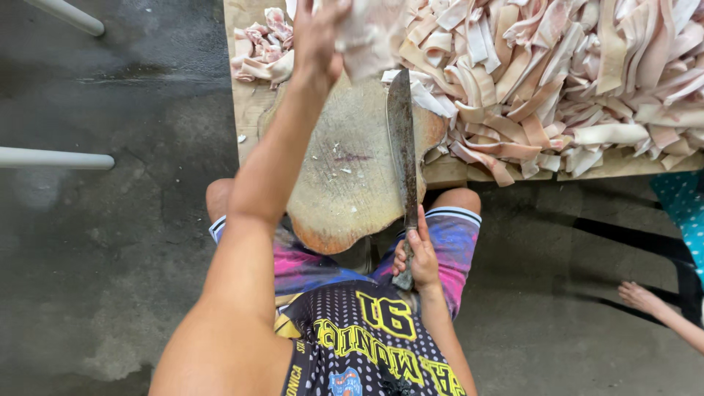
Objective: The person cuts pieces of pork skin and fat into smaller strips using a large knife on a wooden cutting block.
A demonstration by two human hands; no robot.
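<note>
Pale, floppy pork-skin slab [370,33] pinched in left hand [317,37]; right hand [418,257] fisted around cleaver [402,139].

Pale meat slab [370,37] lifted above board; long dark cleaver [402,139] lying flat.

The chopping board [345,176] is lying on the near edge of the surface [246,110], overhanging toward the person's lap. A knife [402,143] is resting along the board's right side, its handle sticking out past the board's near edge. Right of the board and behind it, a heap of cut strips [557,73] is covering the surface. A smaller pile of pieces [260,51] is sitting behind the board's left corner.
</note>
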